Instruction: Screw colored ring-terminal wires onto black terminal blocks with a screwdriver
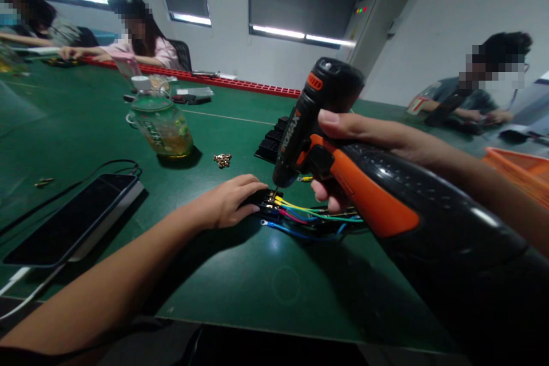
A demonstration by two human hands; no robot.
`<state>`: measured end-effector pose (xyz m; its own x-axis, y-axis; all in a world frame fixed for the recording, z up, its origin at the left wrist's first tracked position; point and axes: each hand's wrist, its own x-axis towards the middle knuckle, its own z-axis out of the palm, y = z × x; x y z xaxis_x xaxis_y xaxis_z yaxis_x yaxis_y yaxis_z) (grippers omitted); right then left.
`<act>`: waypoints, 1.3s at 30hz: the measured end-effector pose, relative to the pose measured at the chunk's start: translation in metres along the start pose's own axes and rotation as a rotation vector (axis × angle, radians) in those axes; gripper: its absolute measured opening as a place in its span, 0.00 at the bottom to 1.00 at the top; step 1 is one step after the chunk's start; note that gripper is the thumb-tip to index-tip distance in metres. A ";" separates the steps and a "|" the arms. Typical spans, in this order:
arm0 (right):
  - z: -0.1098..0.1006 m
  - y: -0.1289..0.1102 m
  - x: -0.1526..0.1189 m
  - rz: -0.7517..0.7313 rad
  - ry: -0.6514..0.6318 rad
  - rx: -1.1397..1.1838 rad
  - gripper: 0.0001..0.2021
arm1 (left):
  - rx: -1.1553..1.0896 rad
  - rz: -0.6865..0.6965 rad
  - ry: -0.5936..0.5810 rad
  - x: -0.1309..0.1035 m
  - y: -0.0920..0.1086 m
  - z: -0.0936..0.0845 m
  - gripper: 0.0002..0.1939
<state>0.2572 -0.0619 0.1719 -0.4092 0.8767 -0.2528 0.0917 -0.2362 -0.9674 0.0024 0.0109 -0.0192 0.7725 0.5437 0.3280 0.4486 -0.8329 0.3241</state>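
My right hand (343, 131) is wrapped round a black and orange cordless screwdriver (364, 189), its nose tilted down to the left. The bit end is at a black terminal block (269, 203); whether it sits in a screw I cannot tell. My left hand (234, 200) grips the left end of that block against the green table, thumb in front and fingers behind. Yellow, green, red and blue wires (304, 214) run from the block to the right. One blue wire with a ring terminal (265, 223) lies loose in front. Another yellow-ended wire (304, 179) lies behind.
Behind my left hand lies a pile of small brass-coloured screws (222, 160). A jar of amber liquid (160, 126) and a phone (72, 220) with cables are at left. Black blocks (270, 146) stand behind the screwdriver. An orange basket (518, 174) is at right. Several people sit around the table.
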 end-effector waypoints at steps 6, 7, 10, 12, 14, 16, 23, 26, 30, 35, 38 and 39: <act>-0.011 -0.003 0.007 0.101 -0.035 -0.039 0.18 | -0.011 0.007 0.003 0.001 0.000 0.000 0.20; -0.013 -0.004 0.010 0.125 -0.058 -0.056 0.18 | -0.014 0.007 0.001 0.001 0.001 -0.001 0.20; -0.012 -0.006 0.011 0.151 -0.026 -0.067 0.21 | -0.023 0.000 -0.004 0.001 0.001 -0.001 0.20; -0.006 -0.006 0.007 0.129 0.053 -0.064 0.23 | -0.027 -0.005 -0.013 0.000 0.001 -0.002 0.18; 0.000 -0.006 0.003 0.106 0.112 -0.068 0.24 | -0.023 0.009 -0.016 0.000 0.002 -0.002 0.14; 0.001 -0.006 0.001 0.098 0.124 -0.075 0.23 | -0.010 0.029 -0.010 0.001 0.003 -0.003 0.11; -0.022 -0.007 0.013 0.086 -0.013 -0.125 0.20 | 0.031 0.057 -0.004 0.002 0.005 -0.004 0.11; -0.025 -0.010 0.015 0.088 -0.021 -0.165 0.20 | 0.041 0.057 -0.008 0.002 0.004 -0.003 0.12; -0.019 -0.011 0.011 0.115 -0.035 -0.169 0.22 | 0.046 0.052 -0.017 0.002 0.005 -0.004 0.13; -0.014 -0.005 0.008 -0.001 -0.059 -0.046 0.13 | 0.048 0.057 -0.012 0.001 0.007 -0.006 0.14; -0.015 -0.003 0.010 -0.034 -0.107 -0.034 0.12 | 0.049 0.063 0.000 0.001 0.007 -0.006 0.14; -0.016 -0.003 0.010 -0.040 -0.113 -0.033 0.11 | 0.048 0.064 0.001 0.001 0.007 -0.006 0.14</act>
<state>0.2672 -0.0456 0.1721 -0.5129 0.8318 -0.2121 0.1019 -0.1863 -0.9772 0.0036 0.0059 -0.0110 0.8001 0.4890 0.3476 0.4193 -0.8701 0.2590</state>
